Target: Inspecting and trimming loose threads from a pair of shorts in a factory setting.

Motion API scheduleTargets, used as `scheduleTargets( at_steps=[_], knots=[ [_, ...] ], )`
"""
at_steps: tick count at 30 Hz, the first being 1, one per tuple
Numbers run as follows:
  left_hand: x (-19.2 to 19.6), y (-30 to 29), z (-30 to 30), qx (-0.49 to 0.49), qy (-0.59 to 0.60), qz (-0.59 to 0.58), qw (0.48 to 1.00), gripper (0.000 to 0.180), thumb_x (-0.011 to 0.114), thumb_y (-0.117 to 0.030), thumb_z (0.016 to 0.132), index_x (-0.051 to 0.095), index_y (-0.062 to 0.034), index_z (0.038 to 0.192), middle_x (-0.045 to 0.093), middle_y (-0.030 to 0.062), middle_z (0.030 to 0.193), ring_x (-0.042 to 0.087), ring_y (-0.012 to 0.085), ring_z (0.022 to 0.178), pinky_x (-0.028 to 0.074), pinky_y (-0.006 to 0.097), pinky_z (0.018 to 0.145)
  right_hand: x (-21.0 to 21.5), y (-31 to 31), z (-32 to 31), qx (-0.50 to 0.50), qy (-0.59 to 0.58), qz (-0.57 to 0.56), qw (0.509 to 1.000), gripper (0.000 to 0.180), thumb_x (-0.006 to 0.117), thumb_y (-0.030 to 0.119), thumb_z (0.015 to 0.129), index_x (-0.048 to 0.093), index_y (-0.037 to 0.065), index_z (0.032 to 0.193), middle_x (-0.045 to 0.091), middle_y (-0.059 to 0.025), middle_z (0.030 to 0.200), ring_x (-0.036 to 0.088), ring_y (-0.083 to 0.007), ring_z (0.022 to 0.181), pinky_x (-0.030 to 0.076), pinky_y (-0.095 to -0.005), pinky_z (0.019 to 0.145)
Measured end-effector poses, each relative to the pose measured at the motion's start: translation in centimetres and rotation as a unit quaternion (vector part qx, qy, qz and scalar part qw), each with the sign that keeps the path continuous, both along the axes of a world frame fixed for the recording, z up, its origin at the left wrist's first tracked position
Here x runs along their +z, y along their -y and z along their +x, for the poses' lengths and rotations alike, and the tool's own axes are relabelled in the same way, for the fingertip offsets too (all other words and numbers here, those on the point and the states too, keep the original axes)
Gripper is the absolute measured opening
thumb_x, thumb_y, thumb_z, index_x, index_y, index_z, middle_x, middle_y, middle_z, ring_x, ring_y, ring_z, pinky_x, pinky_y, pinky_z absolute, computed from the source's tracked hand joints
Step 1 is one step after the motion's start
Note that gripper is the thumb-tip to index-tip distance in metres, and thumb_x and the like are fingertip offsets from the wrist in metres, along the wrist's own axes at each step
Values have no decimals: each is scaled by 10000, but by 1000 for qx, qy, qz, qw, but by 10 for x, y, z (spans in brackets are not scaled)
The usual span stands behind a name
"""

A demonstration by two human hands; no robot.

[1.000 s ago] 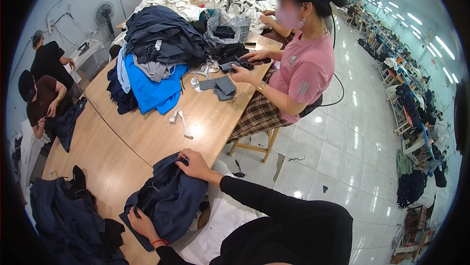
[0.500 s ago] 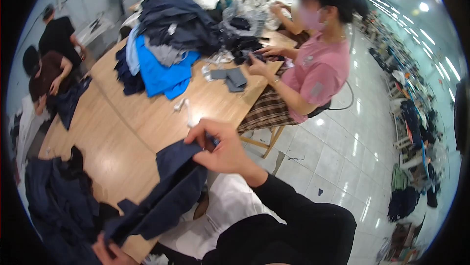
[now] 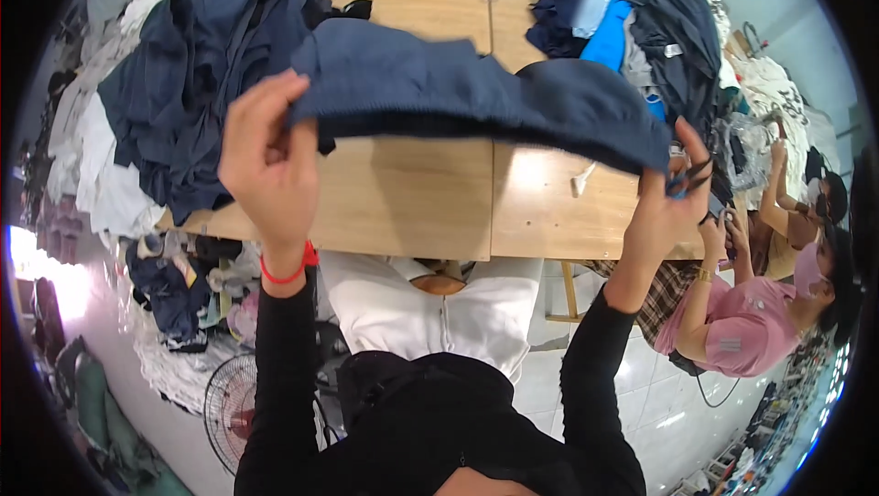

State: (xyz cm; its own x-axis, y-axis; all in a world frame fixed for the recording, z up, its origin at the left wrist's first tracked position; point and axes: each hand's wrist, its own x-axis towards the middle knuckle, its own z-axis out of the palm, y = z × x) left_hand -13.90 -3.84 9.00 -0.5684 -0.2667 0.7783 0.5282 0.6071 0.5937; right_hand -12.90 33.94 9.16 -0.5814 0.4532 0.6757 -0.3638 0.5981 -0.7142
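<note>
A dark navy piece of garment (image 3: 412, 84) with a ribbed lower edge hangs stretched out over the table between my two hands. My left hand (image 3: 270, 162) pinches its left end between thumb and fingers. At the right end, my right hand (image 3: 661, 212) grips the cloth. A small blue and black object (image 3: 682, 183), possibly thread snips, shows among the right fingers; its shape is too small to make out. Behind my left hand lies a heap of navy garments (image 3: 197, 84).
The wooden table (image 3: 412, 207) spans the front. Light blue, bright blue and dark clothes (image 3: 673, 33) pile up at the back right. A co-worker in a pink shirt (image 3: 742, 327) sits at the right. A standing fan (image 3: 233, 404) and clothes on the floor (image 3: 183, 290) are at the lower left.
My view has swung left to face the table. Both hands now hold the navy garment raised and spread sideways, where before it slanted down toward my left hand.
</note>
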Motion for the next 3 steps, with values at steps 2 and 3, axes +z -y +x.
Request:
scheduleTargets(
  at_steps=[2,3],
  knots=[
    [-38,5,18,9,43,-54,998,417,676,152,774,787,-50,1122,763,104,1143,736,220,1024,544,252,703,-41,2,14,-5,55,53,997,451,845,-6,872,714,36,1302,483,78,724,404,-19,654,266,-188,611],
    [-48,8,21,13,59,-56,997,417,676,152,774,787,-50,1122,763,104,1143,736,220,1024,544,252,703,-75,-1,21,-1,147,39,988,528,857,6,870,682,39,1367,523,66,717,432,-9,638,278,-174,602]
  ],
)
